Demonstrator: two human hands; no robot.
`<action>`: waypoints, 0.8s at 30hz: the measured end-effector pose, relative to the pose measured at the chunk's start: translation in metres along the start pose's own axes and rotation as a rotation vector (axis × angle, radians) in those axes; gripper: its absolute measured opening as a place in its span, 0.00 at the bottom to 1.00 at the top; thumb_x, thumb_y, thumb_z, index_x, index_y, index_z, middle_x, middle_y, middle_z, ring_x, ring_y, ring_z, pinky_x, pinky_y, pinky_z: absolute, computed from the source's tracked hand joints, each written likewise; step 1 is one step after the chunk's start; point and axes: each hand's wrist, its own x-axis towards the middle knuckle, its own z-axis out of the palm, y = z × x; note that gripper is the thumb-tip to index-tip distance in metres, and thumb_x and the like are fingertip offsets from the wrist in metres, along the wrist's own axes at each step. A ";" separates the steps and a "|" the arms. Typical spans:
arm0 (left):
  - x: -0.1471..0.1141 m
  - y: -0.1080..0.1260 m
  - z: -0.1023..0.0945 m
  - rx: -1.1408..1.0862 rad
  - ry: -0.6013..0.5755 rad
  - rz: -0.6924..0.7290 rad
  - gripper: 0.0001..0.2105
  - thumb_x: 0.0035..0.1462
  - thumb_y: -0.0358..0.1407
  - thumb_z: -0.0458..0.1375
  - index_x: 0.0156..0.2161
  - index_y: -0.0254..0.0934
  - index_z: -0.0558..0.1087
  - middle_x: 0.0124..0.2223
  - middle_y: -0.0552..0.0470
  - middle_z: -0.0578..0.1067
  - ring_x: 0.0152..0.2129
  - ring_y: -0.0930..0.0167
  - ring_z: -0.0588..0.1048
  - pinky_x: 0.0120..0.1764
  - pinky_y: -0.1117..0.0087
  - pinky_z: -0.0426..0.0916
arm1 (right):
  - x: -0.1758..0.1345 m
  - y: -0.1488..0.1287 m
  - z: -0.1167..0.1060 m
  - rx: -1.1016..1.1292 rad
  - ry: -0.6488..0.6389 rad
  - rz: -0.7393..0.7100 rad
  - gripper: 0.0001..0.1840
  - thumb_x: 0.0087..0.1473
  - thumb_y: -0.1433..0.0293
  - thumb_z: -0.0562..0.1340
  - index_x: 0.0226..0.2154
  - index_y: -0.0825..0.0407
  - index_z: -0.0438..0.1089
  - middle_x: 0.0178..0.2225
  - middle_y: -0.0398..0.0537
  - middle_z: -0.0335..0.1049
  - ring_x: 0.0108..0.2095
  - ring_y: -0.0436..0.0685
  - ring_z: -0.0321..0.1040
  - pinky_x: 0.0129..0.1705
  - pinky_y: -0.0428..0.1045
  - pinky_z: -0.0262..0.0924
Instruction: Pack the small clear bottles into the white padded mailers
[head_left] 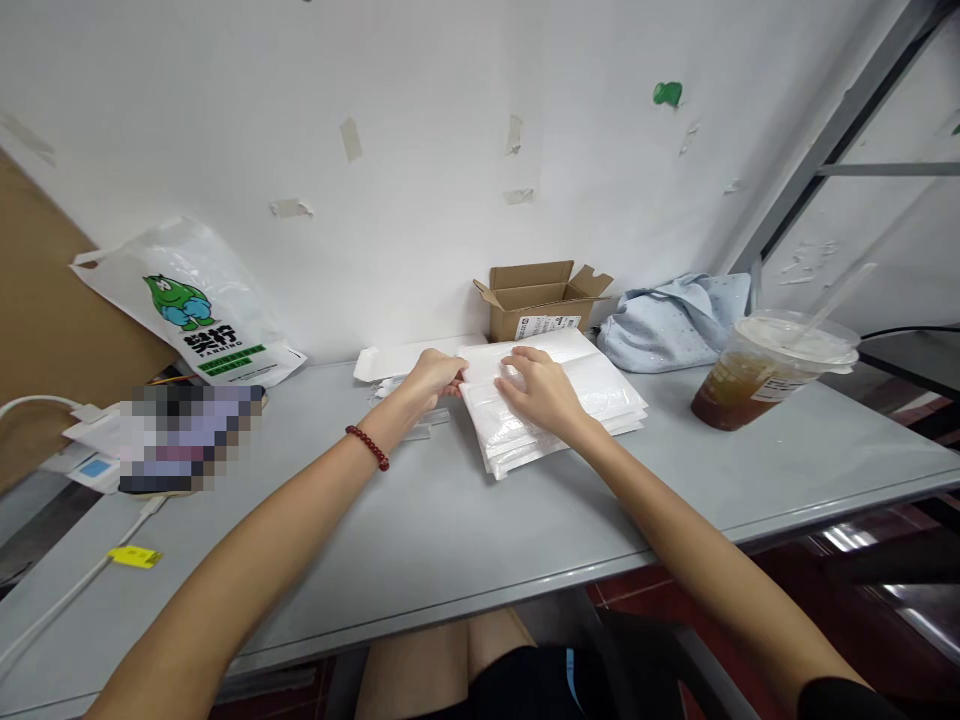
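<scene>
A stack of white bubble mailers lies in the middle of the grey table, its layers slightly fanned at the near and right edges. My left hand, with a dark red bead bracelet on the wrist, pinches the upper left edge of the top mailer between thumb and fingers. On top of the same mailer rests my right hand, palm down with its fingers apart. Partly hidden behind my left hand is an open white carton with small clear and white pieces in front of it.
Behind the mailers stands an open cardboard box against the wall. To the right are a light blue cloth bag and a plastic drink cup with a straw. At left are a blurred phone, a white cable and a printed white plastic bag.
</scene>
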 end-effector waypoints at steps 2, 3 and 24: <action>0.004 -0.002 -0.009 0.089 0.051 0.045 0.06 0.48 0.28 0.54 0.22 0.33 0.67 0.23 0.46 0.73 0.18 0.71 0.71 0.24 0.70 0.65 | 0.000 0.000 -0.001 0.010 0.005 0.000 0.16 0.56 0.65 0.56 0.44 0.55 0.70 0.53 0.59 0.64 0.54 0.63 0.59 0.52 0.56 0.56; 0.007 -0.004 -0.015 0.144 0.086 0.076 0.05 0.47 0.29 0.54 0.23 0.34 0.68 0.25 0.46 0.74 0.20 0.70 0.72 0.25 0.69 0.66 | 0.000 0.001 -0.001 0.019 0.008 -0.003 0.15 0.55 0.65 0.56 0.42 0.55 0.70 0.52 0.58 0.65 0.53 0.63 0.60 0.51 0.56 0.56; 0.059 -0.038 -0.078 0.941 0.117 0.487 0.06 0.45 0.29 0.56 0.21 0.38 0.74 0.29 0.44 0.76 0.41 0.57 0.69 0.39 0.65 0.63 | 0.001 0.005 -0.008 0.040 0.024 -0.019 0.17 0.57 0.65 0.55 0.46 0.56 0.69 0.47 0.55 0.71 0.48 0.61 0.66 0.49 0.55 0.57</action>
